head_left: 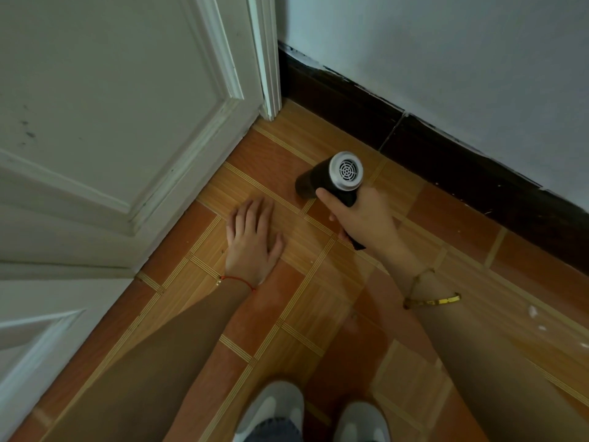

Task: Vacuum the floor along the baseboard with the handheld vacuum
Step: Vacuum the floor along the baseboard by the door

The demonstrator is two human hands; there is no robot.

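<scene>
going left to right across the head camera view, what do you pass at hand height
Door → left hand, flat on the floor → vacuum, gripped by the right hand → baseboard.

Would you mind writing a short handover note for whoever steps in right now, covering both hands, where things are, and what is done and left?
Left hand: flat on the floor tiles, fingers straight, bracing, holding nothing.
Right hand: wrapped round the grip of the handheld vacuum, whose vented silver rear faces the camera and whose dark front end points down-left at the floor.
The vacuum is near the dark baseboard, not touching it, close to the corner by the white door.
Done: cannot tell how much has been covered.
Left: white specks lie on the tiles to the right; likely work along the baseboard that way.
</scene>
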